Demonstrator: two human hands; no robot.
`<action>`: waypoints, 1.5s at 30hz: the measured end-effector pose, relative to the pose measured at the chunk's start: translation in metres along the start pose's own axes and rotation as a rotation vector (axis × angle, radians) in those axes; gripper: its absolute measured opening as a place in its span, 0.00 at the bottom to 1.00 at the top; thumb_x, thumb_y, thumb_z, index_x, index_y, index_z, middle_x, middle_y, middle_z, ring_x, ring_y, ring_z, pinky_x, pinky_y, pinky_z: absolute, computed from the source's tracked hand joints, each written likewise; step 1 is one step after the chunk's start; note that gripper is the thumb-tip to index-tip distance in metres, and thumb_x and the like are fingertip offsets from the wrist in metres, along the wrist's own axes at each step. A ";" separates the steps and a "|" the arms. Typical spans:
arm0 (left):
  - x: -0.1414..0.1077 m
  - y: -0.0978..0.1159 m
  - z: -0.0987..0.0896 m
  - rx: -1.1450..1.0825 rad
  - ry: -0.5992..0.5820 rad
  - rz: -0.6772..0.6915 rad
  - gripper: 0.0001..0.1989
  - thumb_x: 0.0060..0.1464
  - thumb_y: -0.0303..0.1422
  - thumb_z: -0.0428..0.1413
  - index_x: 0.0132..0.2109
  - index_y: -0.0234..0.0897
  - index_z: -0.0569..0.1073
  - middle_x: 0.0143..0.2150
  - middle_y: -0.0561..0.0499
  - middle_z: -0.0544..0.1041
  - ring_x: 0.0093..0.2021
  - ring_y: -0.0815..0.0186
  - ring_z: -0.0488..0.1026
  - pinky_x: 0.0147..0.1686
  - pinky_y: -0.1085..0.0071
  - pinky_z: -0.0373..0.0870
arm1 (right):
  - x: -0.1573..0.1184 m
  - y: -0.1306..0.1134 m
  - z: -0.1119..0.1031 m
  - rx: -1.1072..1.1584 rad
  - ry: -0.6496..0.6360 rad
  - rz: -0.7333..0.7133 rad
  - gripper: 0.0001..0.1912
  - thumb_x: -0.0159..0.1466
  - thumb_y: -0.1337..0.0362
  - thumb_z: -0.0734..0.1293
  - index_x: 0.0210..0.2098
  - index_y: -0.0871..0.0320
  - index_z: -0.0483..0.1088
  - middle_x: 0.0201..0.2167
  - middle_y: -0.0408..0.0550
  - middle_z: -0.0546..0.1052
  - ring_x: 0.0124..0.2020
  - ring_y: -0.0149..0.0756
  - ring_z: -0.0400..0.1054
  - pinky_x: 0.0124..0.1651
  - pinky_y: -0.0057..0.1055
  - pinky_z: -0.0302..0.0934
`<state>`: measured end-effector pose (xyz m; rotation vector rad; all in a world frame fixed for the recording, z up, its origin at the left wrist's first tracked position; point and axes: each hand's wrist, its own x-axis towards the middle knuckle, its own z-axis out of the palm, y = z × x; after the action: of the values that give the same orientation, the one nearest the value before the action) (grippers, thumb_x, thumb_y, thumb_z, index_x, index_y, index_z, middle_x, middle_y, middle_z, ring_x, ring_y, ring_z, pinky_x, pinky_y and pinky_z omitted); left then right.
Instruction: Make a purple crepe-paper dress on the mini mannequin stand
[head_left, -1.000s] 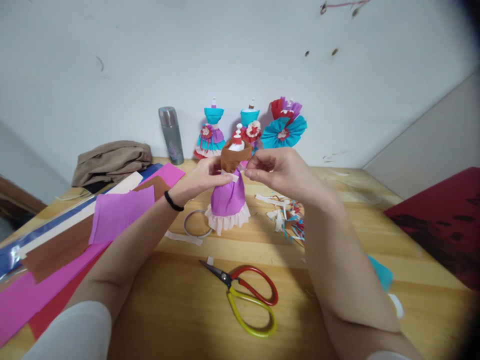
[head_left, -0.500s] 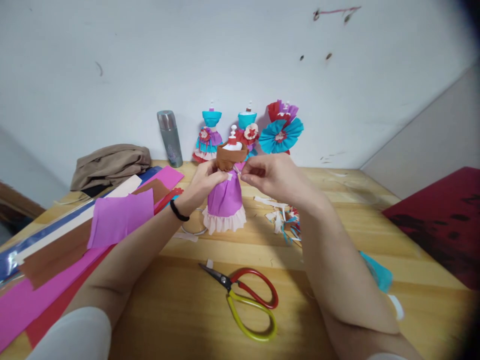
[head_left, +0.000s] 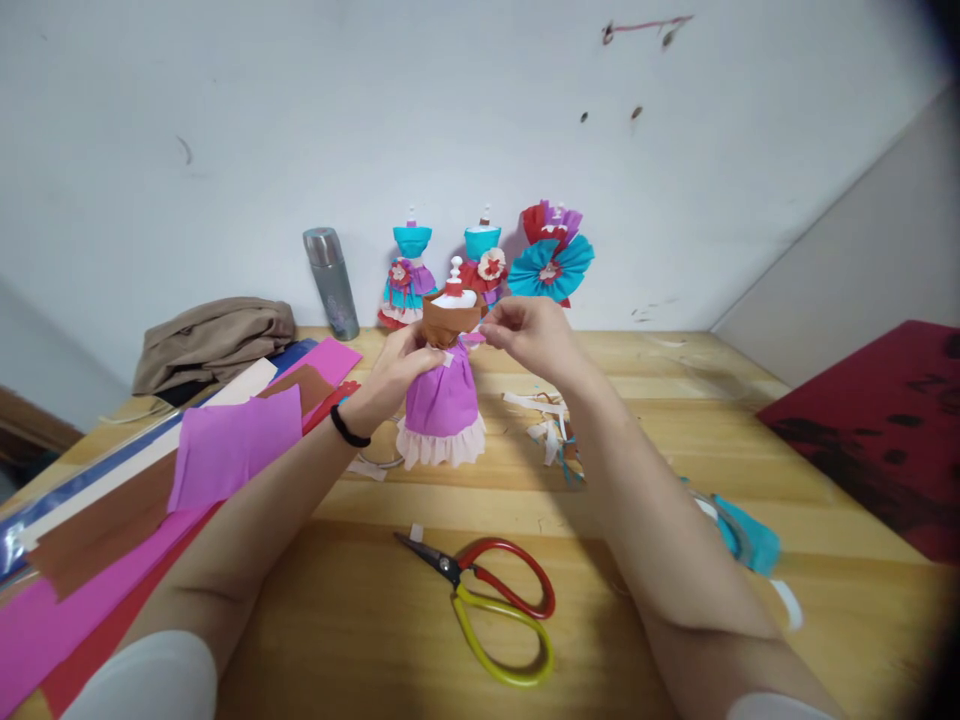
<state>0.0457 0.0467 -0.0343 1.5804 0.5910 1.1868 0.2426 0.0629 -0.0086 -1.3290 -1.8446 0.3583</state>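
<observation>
A small white mannequin wears a brown paper top (head_left: 448,322) and a purple skirt (head_left: 441,400) with a pale ruffled hem. My left hand (head_left: 396,375) grips it at the waist, thumb in front beside a small white piece (head_left: 448,358). On the other side, the fingertips of my right hand (head_left: 536,335) are pinched on the end of a pinkish-purple strip (head_left: 472,340) that reaches to the waist. Scissors (head_left: 448,567) with one red and one yellow handle lie on the table in front.
Dressed mannequins (head_left: 412,270) stand by the wall, near a grey flask (head_left: 331,285). Coloured paper sheets (head_left: 232,445) pile up at left before a brown cloth (head_left: 217,340). Paper scraps (head_left: 551,435) and a tape roll (head_left: 739,535) on teal paper (head_left: 761,540) lie at right.
My right hand has drawn slightly away from the waist, and more of the pinkish strip shows. My left hand keeps its hold. The whole view has shifted a little.
</observation>
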 end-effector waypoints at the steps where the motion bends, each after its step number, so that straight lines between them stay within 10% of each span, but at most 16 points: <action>1: 0.000 0.000 0.000 0.000 -0.005 0.001 0.14 0.48 0.30 0.57 0.44 0.34 0.73 0.41 0.48 0.77 0.42 0.61 0.71 0.43 0.66 0.67 | 0.001 0.001 0.004 0.028 0.045 -0.004 0.08 0.59 0.69 0.68 0.23 0.60 0.69 0.21 0.42 0.73 0.26 0.28 0.64 0.32 0.29 0.53; 7: 0.001 -0.002 -0.002 0.005 -0.034 0.015 0.15 0.49 0.30 0.58 0.46 0.35 0.73 0.45 0.47 0.77 0.42 0.62 0.71 0.44 0.66 0.67 | 0.004 0.010 0.020 0.134 0.114 -0.049 0.09 0.59 0.67 0.67 0.23 0.58 0.67 0.22 0.44 0.73 0.26 0.31 0.65 0.31 0.29 0.54; 22: 0.001 0.000 0.000 0.053 0.046 0.002 0.08 0.48 0.31 0.57 0.37 0.34 0.73 0.35 0.49 0.75 0.36 0.64 0.70 0.38 0.67 0.66 | -0.010 0.002 -0.029 0.165 -0.321 -0.250 0.10 0.60 0.58 0.68 0.25 0.57 0.72 0.25 0.46 0.75 0.29 0.33 0.65 0.34 0.33 0.59; 30: 0.002 0.000 0.002 0.060 0.042 0.023 0.09 0.47 0.31 0.56 0.38 0.34 0.75 0.36 0.49 0.77 0.37 0.63 0.71 0.39 0.67 0.67 | -0.019 -0.024 -0.029 0.137 -0.257 -0.413 0.10 0.61 0.60 0.68 0.25 0.54 0.72 0.35 0.49 0.79 0.35 0.37 0.71 0.38 0.36 0.63; 45: 0.001 0.003 0.006 0.100 0.050 0.034 0.07 0.48 0.34 0.58 0.35 0.34 0.73 0.33 0.51 0.75 0.34 0.66 0.69 0.37 0.68 0.65 | -0.023 -0.028 -0.020 0.233 -0.213 -0.241 0.08 0.59 0.61 0.70 0.25 0.56 0.74 0.24 0.44 0.76 0.29 0.35 0.70 0.31 0.33 0.63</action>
<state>0.0509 0.0441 -0.0304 1.6544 0.6670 1.2411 0.2417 0.0271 0.0114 -0.9287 -2.0419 0.5846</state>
